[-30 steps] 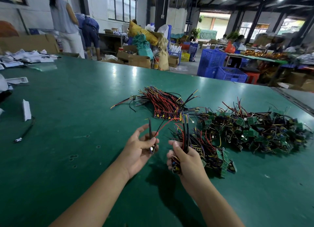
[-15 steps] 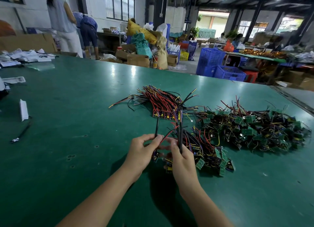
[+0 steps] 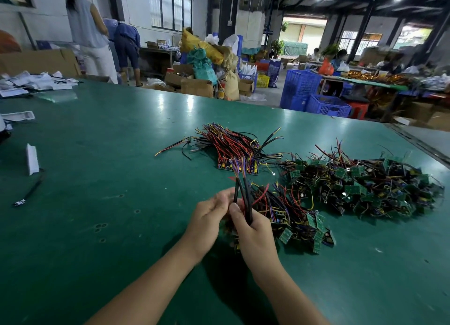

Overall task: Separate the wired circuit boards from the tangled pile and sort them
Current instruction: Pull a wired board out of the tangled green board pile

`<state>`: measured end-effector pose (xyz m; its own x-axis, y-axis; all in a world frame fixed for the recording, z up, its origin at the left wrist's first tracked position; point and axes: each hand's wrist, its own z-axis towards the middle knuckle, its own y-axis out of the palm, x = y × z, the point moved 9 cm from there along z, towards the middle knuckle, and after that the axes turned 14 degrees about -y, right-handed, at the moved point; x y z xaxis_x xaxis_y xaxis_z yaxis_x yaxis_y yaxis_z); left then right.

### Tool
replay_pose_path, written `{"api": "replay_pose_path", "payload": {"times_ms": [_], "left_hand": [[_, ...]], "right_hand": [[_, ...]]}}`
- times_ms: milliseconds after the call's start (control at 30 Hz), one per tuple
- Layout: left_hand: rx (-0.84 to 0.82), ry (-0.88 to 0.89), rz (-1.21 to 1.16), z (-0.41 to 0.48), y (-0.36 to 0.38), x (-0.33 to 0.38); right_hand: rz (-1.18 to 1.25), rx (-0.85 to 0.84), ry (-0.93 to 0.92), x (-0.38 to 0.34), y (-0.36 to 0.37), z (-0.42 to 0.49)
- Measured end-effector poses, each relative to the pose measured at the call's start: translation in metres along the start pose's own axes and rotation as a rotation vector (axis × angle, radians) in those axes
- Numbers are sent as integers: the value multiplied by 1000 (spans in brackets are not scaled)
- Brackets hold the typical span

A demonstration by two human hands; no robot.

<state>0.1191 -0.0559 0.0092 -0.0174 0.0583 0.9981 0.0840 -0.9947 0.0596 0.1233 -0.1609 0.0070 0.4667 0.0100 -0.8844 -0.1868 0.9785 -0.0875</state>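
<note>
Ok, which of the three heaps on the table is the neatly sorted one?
The far middle bundle: its boards line up in one row, wires swept one way. The big right pile and the small near pile are jumbled.

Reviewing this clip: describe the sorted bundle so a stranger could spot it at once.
On the green table, look past the right hand. The sorted bundle lies left of the big tangled pile; only its boards sit in one row, wires combed together.
</note>
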Motion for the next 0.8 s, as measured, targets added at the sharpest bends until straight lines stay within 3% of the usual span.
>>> {"api": "replay_pose_path", "payload": {"times_ms": [100,267,433,533,633,800], "left_hand": [[-74,-10,5,-4,3,5],[-47,-25,163,-4,4,11],[-42,71,300,5,10,33],[-25,137,409,11,12,51],[-26,161,319,19,17,68],[120,418,447,29,32,106]], "right_hand": [[-54,-44,26,3,2,-1],[-260,-162,-14,3,11,-3],[-318,-126,-42,-2,5,0],[-316,-60,-155,-23,-4,2],[-337,13,-170,-29,-13,0],[-95,398,-50,-23,-56,3]]}}
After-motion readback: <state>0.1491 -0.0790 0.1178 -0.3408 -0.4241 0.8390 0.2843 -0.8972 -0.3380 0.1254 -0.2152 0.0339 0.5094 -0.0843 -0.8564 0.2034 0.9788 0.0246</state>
